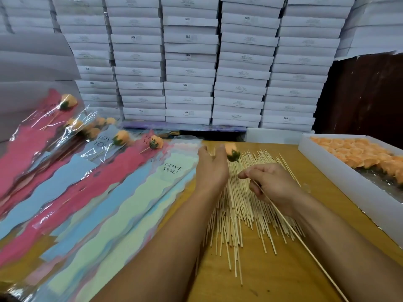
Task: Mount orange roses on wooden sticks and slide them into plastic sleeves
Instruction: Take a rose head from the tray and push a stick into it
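Observation:
My left hand [212, 166] holds an orange rose [232, 152] with a green base between its fingertips, above the far end of a heap of wooden sticks [244, 203]. My right hand [270, 184] pinches one wooden stick [301, 243] near its upper end; the stick slants down to the lower right. The stick's tip and the rose are apart. To the left lie plastic sleeves [135, 205] in green, blue and pink, printed "LOVE YOU". Several sleeves at far left hold mounted roses [68, 101].
A white box [340, 171] with several loose orange roses [359, 155] stands at the right on the wooden table [283, 275]. Stacks of white cartons [189, 62] form a wall behind. Two sleeved roses [157, 142] lie near the back of the sleeves.

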`<state>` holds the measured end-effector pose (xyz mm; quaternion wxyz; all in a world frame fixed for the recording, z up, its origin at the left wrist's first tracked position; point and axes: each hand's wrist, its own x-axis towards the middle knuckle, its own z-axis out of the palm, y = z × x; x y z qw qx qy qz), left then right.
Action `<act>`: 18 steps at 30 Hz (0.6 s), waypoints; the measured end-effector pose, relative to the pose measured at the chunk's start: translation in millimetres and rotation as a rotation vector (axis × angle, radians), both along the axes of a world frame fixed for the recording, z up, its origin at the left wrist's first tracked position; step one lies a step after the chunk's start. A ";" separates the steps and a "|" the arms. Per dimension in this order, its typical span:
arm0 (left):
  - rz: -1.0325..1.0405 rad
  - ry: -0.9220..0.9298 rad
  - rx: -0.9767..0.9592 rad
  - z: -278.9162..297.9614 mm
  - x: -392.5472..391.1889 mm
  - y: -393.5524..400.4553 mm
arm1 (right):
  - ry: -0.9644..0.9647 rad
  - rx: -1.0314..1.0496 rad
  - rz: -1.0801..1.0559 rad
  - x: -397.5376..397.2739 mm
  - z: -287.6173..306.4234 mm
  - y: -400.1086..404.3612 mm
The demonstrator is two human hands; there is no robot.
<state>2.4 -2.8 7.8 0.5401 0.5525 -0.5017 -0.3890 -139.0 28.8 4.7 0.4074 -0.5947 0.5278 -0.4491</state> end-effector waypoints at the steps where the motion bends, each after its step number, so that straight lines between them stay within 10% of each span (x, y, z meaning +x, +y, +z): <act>1: 0.027 -0.160 -0.024 5.4 2.3 -1.8 | -0.008 0.003 -0.018 -1.7 -0.6 -1.7; 10: -0.096 -1.321 0.046 19.3 84.4 -45.2 | 0.031 0.026 -0.021 -6.1 -5.7 -8.1; 18: -0.189 -1.373 0.129 -40.8 133.0 -59.0 | 0.042 0.027 -0.025 -5.8 -9.4 -10.9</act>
